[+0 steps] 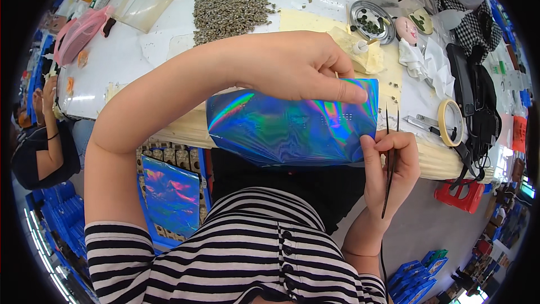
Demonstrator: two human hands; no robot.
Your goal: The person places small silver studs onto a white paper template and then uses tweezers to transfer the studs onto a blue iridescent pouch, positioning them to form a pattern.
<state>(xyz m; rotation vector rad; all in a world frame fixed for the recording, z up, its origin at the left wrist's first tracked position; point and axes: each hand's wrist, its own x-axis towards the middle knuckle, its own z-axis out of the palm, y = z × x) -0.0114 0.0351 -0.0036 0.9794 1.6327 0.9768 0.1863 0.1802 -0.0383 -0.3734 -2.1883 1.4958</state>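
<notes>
A shiny blue holographic sheet [270, 126] hangs over the table's near edge, bent and rippled. My left hand [320, 70] comes across from the left and pinches its top right corner, thumb in front. Lower on the same right edge, my right hand [396, 160] grips the sheet between thumb and forefinger. Dark slim tweezers [388, 183] are also held in my right hand, their two tips pointing up and apart, with nothing between them. Whether the sheet is a single layer or a pouch, I cannot tell.
On the white table lie a pile of small metal pieces [230, 14], a round metal dish with dark stones [351, 19], and a tape roll [440, 123]. Another holographic sheet [171, 197] rests over a blue crate at lower left. A co-worker [45, 146] sits at far left.
</notes>
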